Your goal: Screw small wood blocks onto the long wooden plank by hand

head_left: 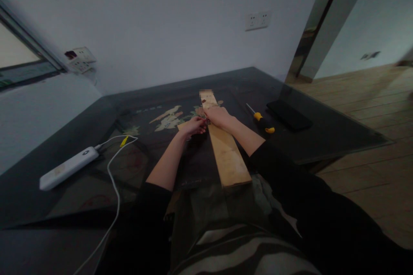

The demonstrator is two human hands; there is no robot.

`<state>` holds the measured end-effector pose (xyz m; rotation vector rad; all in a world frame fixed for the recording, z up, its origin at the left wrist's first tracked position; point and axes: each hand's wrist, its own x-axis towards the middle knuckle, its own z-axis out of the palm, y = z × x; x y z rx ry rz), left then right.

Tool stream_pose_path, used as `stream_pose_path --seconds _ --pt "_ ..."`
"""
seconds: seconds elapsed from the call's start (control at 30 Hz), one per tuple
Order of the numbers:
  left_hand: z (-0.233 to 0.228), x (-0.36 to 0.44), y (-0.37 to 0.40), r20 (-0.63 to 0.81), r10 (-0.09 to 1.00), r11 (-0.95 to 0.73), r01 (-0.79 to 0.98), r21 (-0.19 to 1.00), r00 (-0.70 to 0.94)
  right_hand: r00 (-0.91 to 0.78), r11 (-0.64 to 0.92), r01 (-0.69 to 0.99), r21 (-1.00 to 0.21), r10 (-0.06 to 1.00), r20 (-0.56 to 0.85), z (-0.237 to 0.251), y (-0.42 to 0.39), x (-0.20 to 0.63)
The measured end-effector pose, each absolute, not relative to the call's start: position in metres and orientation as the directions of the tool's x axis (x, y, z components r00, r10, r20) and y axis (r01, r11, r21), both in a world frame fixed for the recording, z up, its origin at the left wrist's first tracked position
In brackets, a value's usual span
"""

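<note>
A long, pale wooden board [227, 154] lies lengthwise before me on the dark table, its near end close to my lap. My right hand [220, 117] lies across the board's upper half, fingers curled over its left edge. Just left of that edge is my left hand [195, 126], its fingers pinched close to the right fingertips. A small dark thing shows between the hands, too small to name. Under the left hand, a corner of another pale wooden piece [182, 126] sticks out. A screwdriver [258, 117] with a yellow and black handle lies right of the board.
Right of the screwdriver sits a flat black rectangular object [289, 115]. On the left of the dark table [232, 80] rests a white power bank [69, 168], its white cable [116, 195] trailing over the near edge. Behind the table stands a wall with sockets [257, 21].
</note>
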<state>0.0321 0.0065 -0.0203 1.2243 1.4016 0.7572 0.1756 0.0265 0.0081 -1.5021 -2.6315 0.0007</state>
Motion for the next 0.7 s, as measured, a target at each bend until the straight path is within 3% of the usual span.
stream_pose_path --seconds 0.17,0.7 --pt "-0.018 0.033 0.005 -0.304 0.946 0.267 0.261 0.928 0.114 -0.491 0.501 0.865 -0.039 0.859 0.143 0.009 0.022 0.175" --pt "-0.017 0.033 0.003 -0.302 0.947 0.267 0.261 0.928 0.105 -0.433 0.442 0.893 -0.085 0.895 0.106 0.015 0.015 0.172"
